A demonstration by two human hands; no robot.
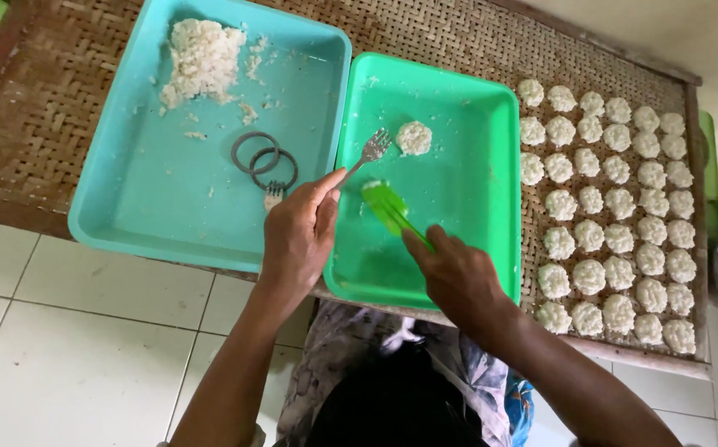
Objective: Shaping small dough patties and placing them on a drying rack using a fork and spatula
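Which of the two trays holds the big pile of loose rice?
The blue tray on the left holds it, heaped in its far corner. The green tray beside it holds only one small round rice cake.

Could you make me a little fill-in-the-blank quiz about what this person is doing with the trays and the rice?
1. The left hand holds a metal ____ over the green tray.
2. The right hand holds a flat spatula whose colour is ____.
3. The two dark rings lie in the ____ tray, near the loose rice pile.
4. The finished rice cakes sit in rows on the woven ____.

Missing words: fork; green; blue; mat
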